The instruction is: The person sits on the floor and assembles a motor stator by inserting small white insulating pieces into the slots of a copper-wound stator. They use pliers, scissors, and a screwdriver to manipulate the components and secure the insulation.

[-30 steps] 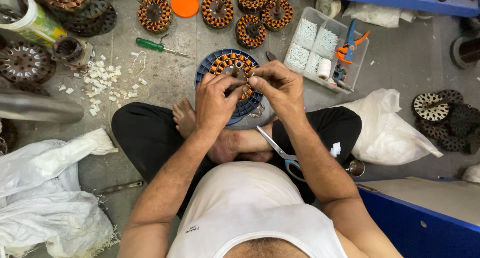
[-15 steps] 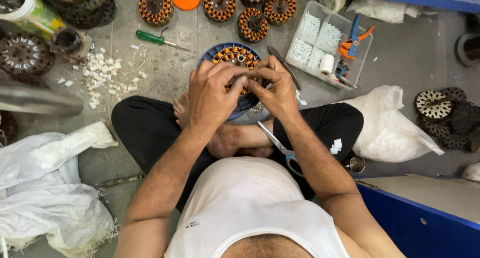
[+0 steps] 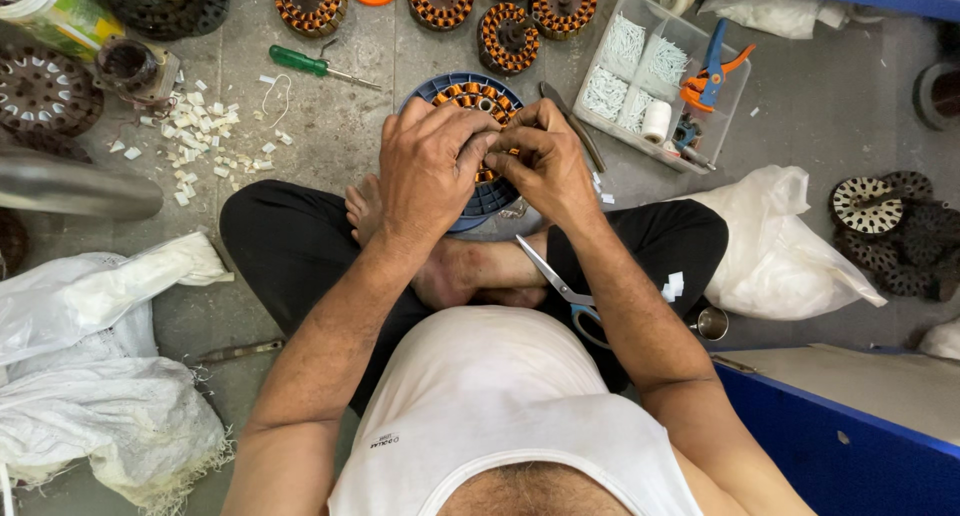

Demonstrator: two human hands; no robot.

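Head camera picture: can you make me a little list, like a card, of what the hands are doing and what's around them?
left hand: on the round copper-wound coil
right hand: fingertips pinched together at the coil
coil rests on: blue round tray
scissors: on the lap
screwdriver: green handle, lying on the floor
clear box: white pieces, orange-and-blue pliers

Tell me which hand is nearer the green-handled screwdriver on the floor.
Left. The left hand is on the wound stator, down and right of the green-handled screwdriver. The right hand works beside it, farther right, so farther from the tool.
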